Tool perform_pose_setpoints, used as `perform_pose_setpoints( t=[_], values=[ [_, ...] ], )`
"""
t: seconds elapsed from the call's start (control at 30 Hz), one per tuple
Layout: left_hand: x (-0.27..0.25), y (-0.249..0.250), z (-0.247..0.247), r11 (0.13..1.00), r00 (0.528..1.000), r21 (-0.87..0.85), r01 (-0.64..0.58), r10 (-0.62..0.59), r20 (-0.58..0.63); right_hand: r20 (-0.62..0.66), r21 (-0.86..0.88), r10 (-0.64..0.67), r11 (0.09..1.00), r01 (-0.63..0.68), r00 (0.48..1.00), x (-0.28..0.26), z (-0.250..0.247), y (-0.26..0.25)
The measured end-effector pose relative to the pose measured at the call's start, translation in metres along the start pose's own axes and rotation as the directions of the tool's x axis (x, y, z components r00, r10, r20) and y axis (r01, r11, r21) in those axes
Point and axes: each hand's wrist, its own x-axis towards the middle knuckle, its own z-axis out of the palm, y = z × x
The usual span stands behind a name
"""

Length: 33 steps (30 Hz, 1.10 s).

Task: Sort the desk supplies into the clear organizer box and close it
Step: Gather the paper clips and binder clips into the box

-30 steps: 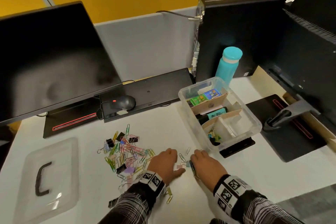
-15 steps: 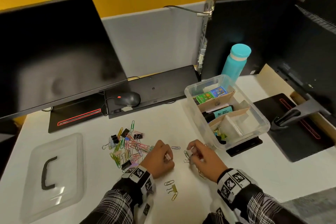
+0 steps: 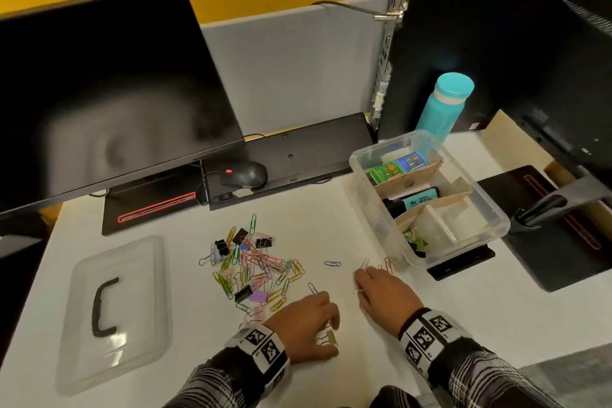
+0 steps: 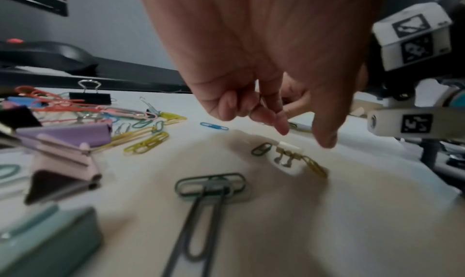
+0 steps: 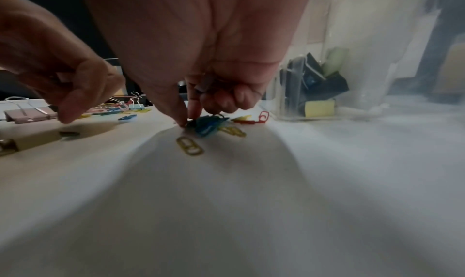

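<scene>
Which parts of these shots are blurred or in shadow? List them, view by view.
Head view: mostly sharp; the monitor carries a hazy reflection. Left wrist view: near clips are soft, and the left hand shades the desk. Right wrist view: smeared at the edges, the organizer box hazy, a shadow under the right hand.

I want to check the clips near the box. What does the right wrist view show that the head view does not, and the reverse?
Only the right wrist view: the right hand pinching blue paper clips on the desk, with a yellow clip just short of it.
Only the head view: the lid lying at far left, the organizer box's dividers, the bottle.
Both: the box, the clip pile, both hands.
</scene>
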Motion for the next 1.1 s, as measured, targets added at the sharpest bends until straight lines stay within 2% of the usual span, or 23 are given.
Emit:
perform_pose_setpoints(
  t=[0.1,0.27,0.47,0.53,0.6,0.67,0.73,0.8,0.83,0.87,0.9,0.93,0.97,1.0,1.03,1.07,1.1],
  values=[
    [0.003,-0.002,0.002,0.996,0.999,0.082,-0.044,0.044,-0.006,-0.044,0.01,0.005,1.0,-0.004,0.999,0.005,0.005,0.0],
    [0.004,-0.007,0.0,0.996,0.999,0.084,-0.03,0.032,-0.03,0.005,-0.138,0.039,0.99,-0.038,0.999,0.009,0.005,-0.005],
    [-0.001,-0.01,0.005,0.997,0.995,0.074,-0.001,0.008,-0.099,-0.07,-0.221,0.013,0.975,-0.028,0.997,0.023,0.007,-0.009],
    [-0.004,-0.012,0.0,0.998,0.986,-0.035,0.045,-0.05,-0.159,-0.055,-0.191,0.0,0.981,-0.011,0.998,0.028,0.001,-0.015],
    [-0.011,-0.014,-0.01,0.967,0.958,-0.243,0.074,-0.137,-0.252,-0.005,-0.155,0.054,0.986,-0.054,0.999,0.034,-0.003,-0.017],
    [-0.02,-0.021,-0.024,0.912,0.911,-0.403,0.08,-0.231,-0.341,0.044,0.006,0.081,0.997,-0.081,0.996,0.037,-0.011,-0.021],
    [-0.029,-0.031,-0.04,0.832,0.855,-0.544,0.11,-0.358,-0.376,0.013,0.274,0.083,0.958,-0.084,0.996,0.04,-0.016,-0.024],
    [-0.038,-0.045,-0.051,0.711,0.818,-0.69,0.134,-0.472,-0.328,0.022,0.55,0.129,0.826,-0.12,0.991,0.044,-0.023,-0.026],
    [-0.041,-0.051,-0.054,0.627,0.807,-0.768,0.134,-0.519,-0.283,0.047,0.705,0.162,0.694,-0.148,0.986,0.045,-0.026,-0.029],
    [-0.045,-0.057,-0.056,0.529,0.792,-0.839,0.124,-0.562,-0.237,0.094,0.845,0.196,0.502,-0.182,0.976,0.046,-0.029,-0.032],
    [-0.049,-0.063,-0.056,0.449,0.774,-0.887,0.109,-0.598,-0.207,0.159,0.949,0.204,0.238,-0.207,0.966,0.048,-0.031,-0.035],
    [-0.054,-0.068,-0.056,0.385,0.757,-0.919,0.088,-0.626,-0.189,0.218,0.976,0.172,-0.034,-0.216,0.961,0.049,-0.031,-0.037],
    [-0.057,-0.073,-0.055,0.335,0.74,-0.94,0.067,-0.648,-0.178,0.249,0.949,0.13,-0.229,-0.215,0.96,0.049,-0.032,-0.04],
    [-0.06,-0.078,-0.053,0.276,0.724,-0.961,0.034,-0.669,-0.166,0.26,0.924,0.112,-0.318,-0.213,0.959,0.049,-0.033,-0.044],
    [-0.063,-0.082,-0.05,0.208,0.704,-0.978,-0.001,-0.694,-0.148,0.273,0.91,0.113,-0.351,-0.218,0.955,0.051,-0.031,-0.048],
    [-0.065,-0.085,-0.049,0.127,0.688,-0.991,-0.039,-0.716,-0.119,0.287,0.911,0.123,-0.342,-0.231,0.95,0.053,-0.03,-0.054],
    [-0.067,-0.086,-0.047,0.063,0.676,-0.995,-0.075,-0.731,-0.097,0.302,0.926,0.151,-0.28,-0.253,0.941,0.058,-0.028,-0.06]
  ],
)
